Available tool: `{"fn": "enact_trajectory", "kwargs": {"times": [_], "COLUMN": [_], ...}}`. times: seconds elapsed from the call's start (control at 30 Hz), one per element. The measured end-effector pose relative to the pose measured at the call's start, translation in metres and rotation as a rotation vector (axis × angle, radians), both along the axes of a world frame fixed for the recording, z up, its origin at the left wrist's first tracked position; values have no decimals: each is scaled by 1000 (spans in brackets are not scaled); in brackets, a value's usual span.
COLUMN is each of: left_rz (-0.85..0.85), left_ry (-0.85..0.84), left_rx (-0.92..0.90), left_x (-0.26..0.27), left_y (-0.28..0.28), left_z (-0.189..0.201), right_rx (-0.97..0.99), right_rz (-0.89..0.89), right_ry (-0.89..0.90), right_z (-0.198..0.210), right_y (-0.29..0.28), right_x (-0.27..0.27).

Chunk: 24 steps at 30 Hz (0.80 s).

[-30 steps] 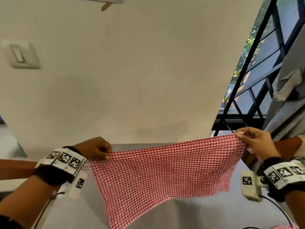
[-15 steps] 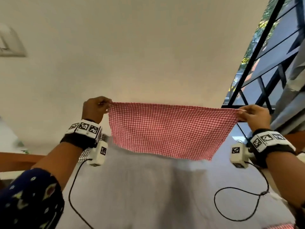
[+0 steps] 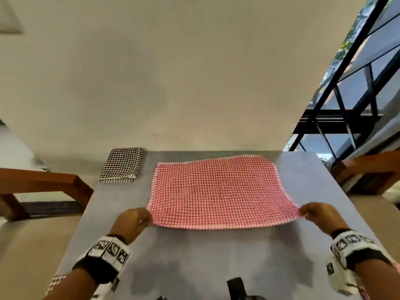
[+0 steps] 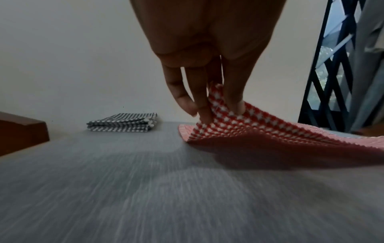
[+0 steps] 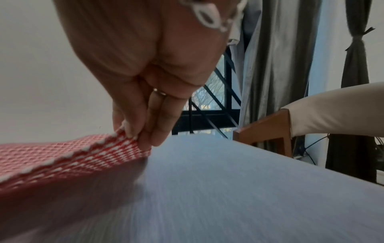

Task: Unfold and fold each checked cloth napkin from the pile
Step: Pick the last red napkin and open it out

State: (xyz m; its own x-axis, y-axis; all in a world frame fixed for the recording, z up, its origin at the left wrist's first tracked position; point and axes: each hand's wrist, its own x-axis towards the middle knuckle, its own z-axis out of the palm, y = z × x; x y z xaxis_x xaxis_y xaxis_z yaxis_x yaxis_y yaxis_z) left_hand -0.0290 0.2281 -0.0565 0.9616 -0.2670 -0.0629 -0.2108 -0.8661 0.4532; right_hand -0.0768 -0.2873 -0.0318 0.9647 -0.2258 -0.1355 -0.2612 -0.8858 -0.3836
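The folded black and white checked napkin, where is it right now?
In the head view, the folded black-and-white checked cloth napkin lies at the grey table's far left corner, left of the spread red napkin.

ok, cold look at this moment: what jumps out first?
The red checked napkin spread across the middle of the grey table, its near corners pinched and lifted by the left hand and right hand. Next, the folded black checked napkin at the far left by the wall.

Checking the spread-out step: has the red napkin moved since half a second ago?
Yes. The red napkin has come down from mid-air onto the grey table.
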Motion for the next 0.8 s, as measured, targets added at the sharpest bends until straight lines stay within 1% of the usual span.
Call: {"fn": "enact_trajectory", "kwargs": {"times": [0.07,0.1,0.13,0.17,0.23,0.27,0.3,0.33,0.37,0.4,0.47,0.53,0.57,0.6,0.63,0.67,0.73,0.8], "left_rz": [-59,-104,-126,-166,-184,-196,-220,-220,-210,-195,-122,-97,-90,-87,-79,-76,-73,-65], "left_ry": [6,78,67,70,86,79,63,36,37,24,107,205,230,238,241,253,282,297], "left_rx": [57,116,201,270,350,365,366,359,339,319,305,422,457,467,466,466,477,474], "left_x": [-18,-28,-36,-42,-51,-53,-52,-50,-46,-42,-38,-38,-37,-36,-36,-36,-36,-37], "left_y": [8,9,9,8,3,0,-3,-8,-14,-22,-41,-51,-54,-56,-56,-55,-53,-53], "left_z": [-17,-22,-24,-28,-26,-24,-26,-27,-29,-31,-35,-39,-39,-39,-39,-39,-39,-41], "right_rx": [-47,-68,-85,-105,-170,-219,-241,-218,-170,-125,-74,-38,-63,-107,-139,-154,-158,-172], "right_rz": [3,-10,-14,-6,-16,-32,-49,-50,-10,82,353,623,730,794,801,755,566,341], "right_ry": [96,147,196,257,368,363,291,186,95,75,158,264,308,347,362,363,371,399], "right_z": [-19,-29,-37,-42,-37,-30,-26,-23,-23,-23,-29,-38,-43,-49,-55,-61,-67,-70], "right_y": [5,5,5,6,14,24,39,60,88,122,197,259,276,281,275,259,212,151], "right_x": [-20,-30,-40,-48,-58,-59,-54,-48,-42,-36,-31,-29,-28,-27,-24,-21,-18,-17]}}
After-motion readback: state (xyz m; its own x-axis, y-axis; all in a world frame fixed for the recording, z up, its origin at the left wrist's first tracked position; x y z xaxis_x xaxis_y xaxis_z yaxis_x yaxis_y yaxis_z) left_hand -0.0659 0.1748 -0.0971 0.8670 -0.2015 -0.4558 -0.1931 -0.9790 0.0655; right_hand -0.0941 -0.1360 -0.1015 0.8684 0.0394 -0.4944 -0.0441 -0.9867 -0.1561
